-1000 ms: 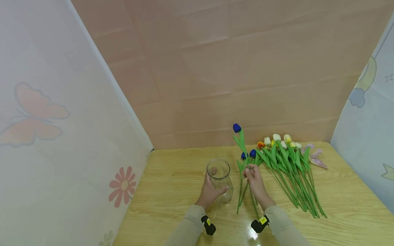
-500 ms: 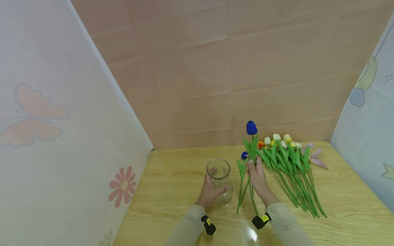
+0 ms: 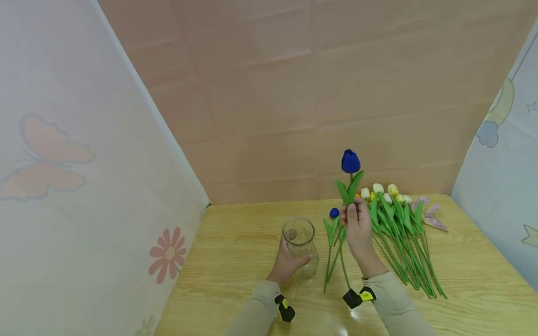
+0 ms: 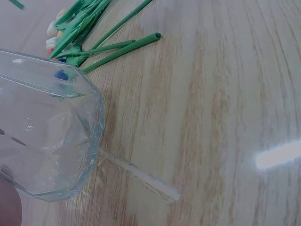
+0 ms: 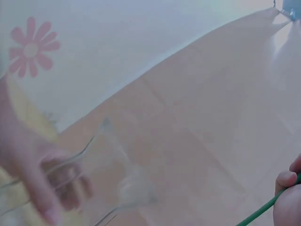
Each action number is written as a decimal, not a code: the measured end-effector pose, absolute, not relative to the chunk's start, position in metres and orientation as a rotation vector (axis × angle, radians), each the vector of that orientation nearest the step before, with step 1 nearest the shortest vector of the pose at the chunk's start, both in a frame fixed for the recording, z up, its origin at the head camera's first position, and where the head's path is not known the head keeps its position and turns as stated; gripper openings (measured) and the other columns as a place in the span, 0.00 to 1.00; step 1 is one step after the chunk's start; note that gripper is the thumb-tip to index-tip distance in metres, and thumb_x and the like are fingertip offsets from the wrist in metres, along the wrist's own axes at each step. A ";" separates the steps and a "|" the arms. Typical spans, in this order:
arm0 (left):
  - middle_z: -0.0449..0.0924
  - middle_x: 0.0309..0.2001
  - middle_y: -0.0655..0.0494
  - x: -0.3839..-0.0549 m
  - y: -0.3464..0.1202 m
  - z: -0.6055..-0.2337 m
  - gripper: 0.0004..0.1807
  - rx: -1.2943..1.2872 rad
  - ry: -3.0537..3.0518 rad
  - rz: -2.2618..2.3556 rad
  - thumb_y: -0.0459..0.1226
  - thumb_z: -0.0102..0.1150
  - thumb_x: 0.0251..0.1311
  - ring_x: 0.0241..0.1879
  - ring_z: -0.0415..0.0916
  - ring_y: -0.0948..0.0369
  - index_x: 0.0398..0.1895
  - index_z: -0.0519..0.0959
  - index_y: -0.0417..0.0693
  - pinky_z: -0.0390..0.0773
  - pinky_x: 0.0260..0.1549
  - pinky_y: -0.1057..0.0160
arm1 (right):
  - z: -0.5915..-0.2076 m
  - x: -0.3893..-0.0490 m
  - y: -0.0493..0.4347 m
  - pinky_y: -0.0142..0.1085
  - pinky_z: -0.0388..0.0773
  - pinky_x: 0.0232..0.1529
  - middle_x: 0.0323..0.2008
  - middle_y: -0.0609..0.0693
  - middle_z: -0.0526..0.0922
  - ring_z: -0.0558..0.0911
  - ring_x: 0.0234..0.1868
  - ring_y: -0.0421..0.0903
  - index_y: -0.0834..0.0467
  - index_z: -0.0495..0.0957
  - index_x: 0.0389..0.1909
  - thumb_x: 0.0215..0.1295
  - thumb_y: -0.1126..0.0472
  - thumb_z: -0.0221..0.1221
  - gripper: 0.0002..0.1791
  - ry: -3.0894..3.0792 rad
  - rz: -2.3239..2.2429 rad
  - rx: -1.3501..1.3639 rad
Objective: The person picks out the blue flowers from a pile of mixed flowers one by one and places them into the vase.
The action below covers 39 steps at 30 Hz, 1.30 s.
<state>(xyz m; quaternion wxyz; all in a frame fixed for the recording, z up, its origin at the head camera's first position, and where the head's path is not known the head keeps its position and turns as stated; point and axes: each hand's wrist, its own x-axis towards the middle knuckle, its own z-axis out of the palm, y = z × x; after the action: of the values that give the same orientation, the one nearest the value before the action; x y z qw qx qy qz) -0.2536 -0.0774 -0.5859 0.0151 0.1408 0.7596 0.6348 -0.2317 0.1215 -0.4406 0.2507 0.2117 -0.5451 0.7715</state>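
My left hand (image 3: 290, 263) grips a clear glass vase (image 3: 310, 266), which stands upright on the table. In the left wrist view the lower part of the vase (image 4: 51, 127) fills the left side. My right hand (image 3: 360, 235) pinches an artificial blue tulip (image 3: 350, 162) just below its leaves, bloom up, above the table and to the right of the vase. The right wrist view has its green stem (image 5: 259, 213) between fingers and thumb. Between the hands lie other blue tulips, one bloom (image 3: 334, 213) visible; my right hand partly covers their leaves.
At right lies a pile of white, yellow and orange tulips (image 3: 395, 228), stems toward me. A pink ribbon-like piece (image 3: 433, 217) sits behind them. Walls rise behind and on both sides of the wooden table (image 3: 235, 242). A thin clear strip (image 4: 146, 178) lies beside the vase base.
My right hand has drawn one blue tulip up from the others, lifting it and shifting it rightward, with its bloom turning upright. The left hand and vase have stayed in place.
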 end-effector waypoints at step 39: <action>0.58 0.71 0.59 -0.251 -0.076 -0.582 0.50 0.359 2.333 1.984 0.46 0.74 0.50 0.73 0.51 0.53 0.73 0.53 0.57 0.53 0.68 0.40 | -0.467 -0.246 0.080 0.39 0.67 0.47 0.39 0.54 0.79 0.73 0.43 0.42 0.62 0.75 0.48 0.71 0.58 0.56 0.12 -2.125 1.631 0.320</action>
<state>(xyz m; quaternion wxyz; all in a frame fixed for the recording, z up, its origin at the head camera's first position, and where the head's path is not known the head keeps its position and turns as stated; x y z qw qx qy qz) -0.2509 -0.0763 -0.5815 0.0289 0.1165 0.7562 0.6432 -0.2460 0.0801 -0.4672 0.2200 0.1158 -0.7685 0.5896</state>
